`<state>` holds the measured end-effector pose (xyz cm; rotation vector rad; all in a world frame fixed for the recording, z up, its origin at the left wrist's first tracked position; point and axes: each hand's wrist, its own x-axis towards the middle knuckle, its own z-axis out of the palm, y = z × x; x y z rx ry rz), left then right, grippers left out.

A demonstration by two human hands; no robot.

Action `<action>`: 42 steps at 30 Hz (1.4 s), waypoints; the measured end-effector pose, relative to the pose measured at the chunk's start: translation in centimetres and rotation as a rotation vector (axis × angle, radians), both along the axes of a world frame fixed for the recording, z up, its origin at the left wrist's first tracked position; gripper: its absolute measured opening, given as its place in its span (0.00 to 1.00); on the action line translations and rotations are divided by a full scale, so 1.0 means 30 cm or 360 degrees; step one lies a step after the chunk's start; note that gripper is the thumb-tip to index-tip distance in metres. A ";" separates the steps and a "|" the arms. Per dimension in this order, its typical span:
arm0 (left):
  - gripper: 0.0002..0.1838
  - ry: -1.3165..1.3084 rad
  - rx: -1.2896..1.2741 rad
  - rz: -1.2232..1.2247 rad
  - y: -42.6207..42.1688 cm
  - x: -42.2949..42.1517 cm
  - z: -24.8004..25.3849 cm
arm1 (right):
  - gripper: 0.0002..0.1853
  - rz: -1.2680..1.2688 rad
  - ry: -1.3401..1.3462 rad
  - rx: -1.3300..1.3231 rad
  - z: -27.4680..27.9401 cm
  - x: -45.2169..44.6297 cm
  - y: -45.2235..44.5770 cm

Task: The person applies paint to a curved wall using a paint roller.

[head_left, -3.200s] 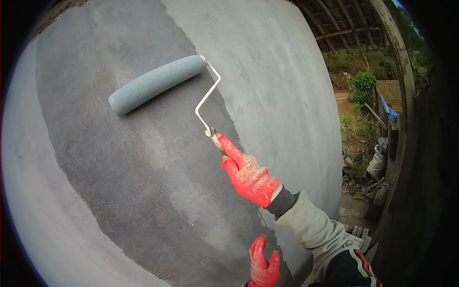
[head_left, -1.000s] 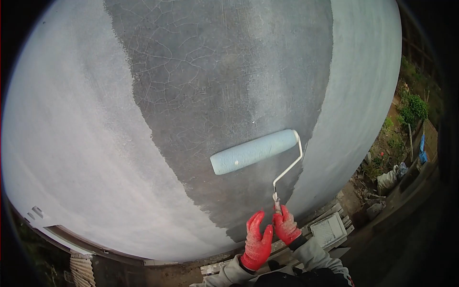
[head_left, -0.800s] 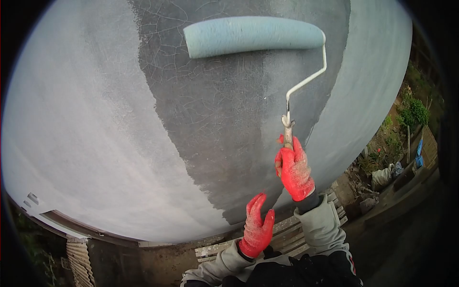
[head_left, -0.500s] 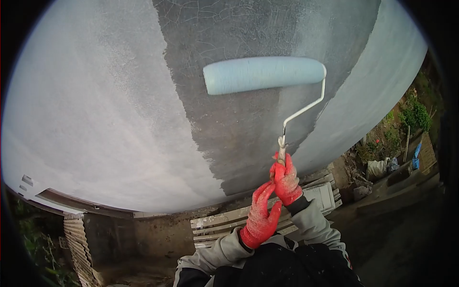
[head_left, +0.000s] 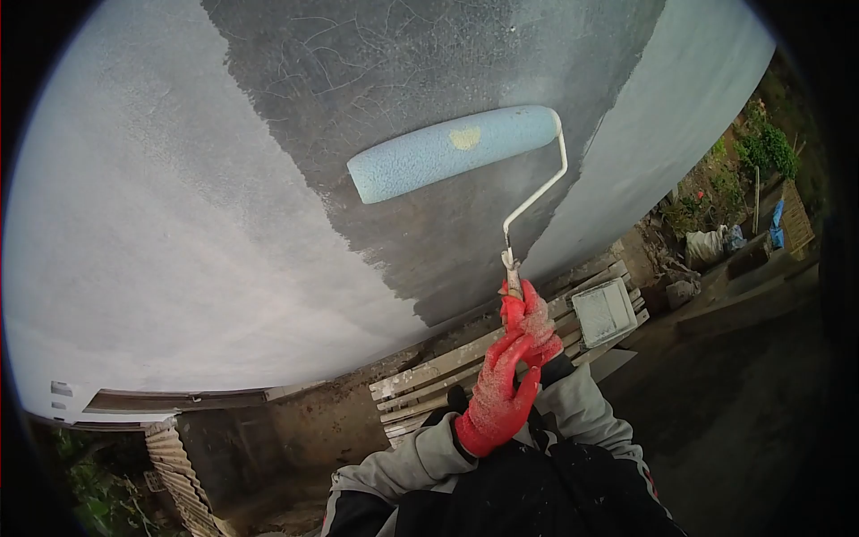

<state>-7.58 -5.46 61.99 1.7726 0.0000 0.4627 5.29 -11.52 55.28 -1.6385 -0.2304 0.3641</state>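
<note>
A paint roller (head_left: 420, 163) with a long pale-blue sleeve and a white bent wire frame lies against the dark, cracked band of the wall (head_left: 385, 54). One yellowish patch shows on its sleeve. My right hand (head_left: 534, 329), in a red glove coated with whitish dust, is closed round the roller's handle. Just below it, my left hand (head_left: 495, 398), gloved alike, has its fingers stretched upward and its thumb apart. Those fingertips touch the right glove's lower part; the handle's lower end is hidden there.
Lighter grey coating (head_left: 170, 188) flanks the dark band. Under my arms are wooden planks (head_left: 438, 376), with a white paint tray (head_left: 605, 313) on them at the right. Corrugated sheet (head_left: 183, 474) stands lower left. Bags (head_left: 707, 248) and plants (head_left: 769, 152) lie far right.
The roller has shifted left in view and tilted, its left end lower; its sleeve looks sharper now. The view has turned, showing more of the tray. Both hands stay close together.
</note>
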 end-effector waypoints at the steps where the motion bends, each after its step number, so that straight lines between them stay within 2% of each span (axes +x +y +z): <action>1: 0.27 0.0015 0.0018 -0.0016 0.010 -0.005 0.000 | 0.11 -0.0019 0.0009 0.0008 -0.027 -0.012 -0.004; 3: 0.27 0.0030 0.0045 -0.0052 0.034 -0.011 0.002 | 0.12 0.0032 -0.0070 -0.0179 -0.119 -0.045 -0.031; 4: 0.27 0.0038 0.0096 -0.0051 0.047 -0.014 0.003 | 0.13 -0.0041 -0.0158 -0.0208 -0.233 -0.067 -0.041; 9: 0.27 0.0124 0.0131 -0.0126 0.036 -0.034 -0.048 | 0.16 -0.0121 0.0065 -0.0499 -0.303 -0.176 -0.122; 11: 0.27 0.0150 0.0061 -0.0195 0.003 -0.019 -0.051 | 0.19 0.0127 0.0150 -0.0576 -0.292 -0.162 -0.185; 15: 0.25 0.0238 0.0089 -0.0389 -0.047 0.002 -0.054 | 0.20 0.0244 0.0448 -0.0433 -0.299 -0.146 -0.323; 17: 0.24 0.0325 0.0133 -0.0501 -0.069 0.021 -0.071 | 0.20 0.0465 0.0350 -0.0887 -0.296 -0.148 -0.382; 18: 0.24 0.0342 0.0141 -0.0526 -0.081 0.033 -0.078 | 0.21 0.0295 0.0575 -0.0873 -0.414 -0.161 -0.404; 19: 0.24 0.0371 0.0114 -0.0540 -0.094 0.047 -0.087 | 0.21 0.0277 0.0598 -0.0860 -0.499 -0.174 -0.427; 21: 0.23 0.0418 0.0105 -0.0578 -0.124 0.076 -0.108 | 0.21 0.0545 0.0231 -0.1324 -0.604 -0.178 -0.463; 22: 0.22 0.0490 0.0098 -0.0582 -0.138 0.088 -0.123 | 0.21 0.0527 0.0251 -0.1302 -0.641 -0.168 -0.477; 24: 0.22 0.0594 0.0114 -0.0610 -0.166 0.107 -0.146 | 0.20 0.0801 0.0017 -0.1459 -0.704 -0.168 -0.497; 29: 0.21 0.0789 0.0205 -0.0566 -0.225 0.186 -0.212 | 0.17 0.0766 0.0130 -0.1553 -0.862 -0.127 -0.560; 31: 0.21 0.0817 0.0220 -0.0549 -0.243 0.217 -0.259 | 0.17 0.0696 0.0204 -0.1546 -0.894 -0.079 -0.580; 33: 0.20 0.0845 0.0238 -0.0538 -0.251 0.233 -0.328 | 0.17 0.0829 0.0143 -0.1537 -0.892 -0.006 -0.590; 34: 0.20 0.0901 0.0247 -0.0474 -0.257 0.233 -0.376 | 0.17 0.0879 0.0142 -0.1549 -1.037 -0.002 -0.594; 37: 0.18 0.0957 0.0300 -0.0427 -0.277 0.268 -0.491 | 0.18 0.0670 0.0152 -0.1541 -1.168 0.060 -0.576; 38: 0.19 0.1048 0.0296 -0.0406 -0.284 0.283 -0.534 | 0.20 0.0815 0.0143 -0.1553 -1.205 0.096 -0.574; 41: 0.20 0.1161 0.0274 -0.0376 -0.310 0.333 -0.711 | 0.16 0.0709 0.0191 -0.1472 -1.383 0.162 -0.544; 42: 0.20 0.1185 0.0247 -0.0349 -0.315 0.349 -0.779 | 0.16 0.0809 0.0154 -0.1522 -1.389 0.205 -0.533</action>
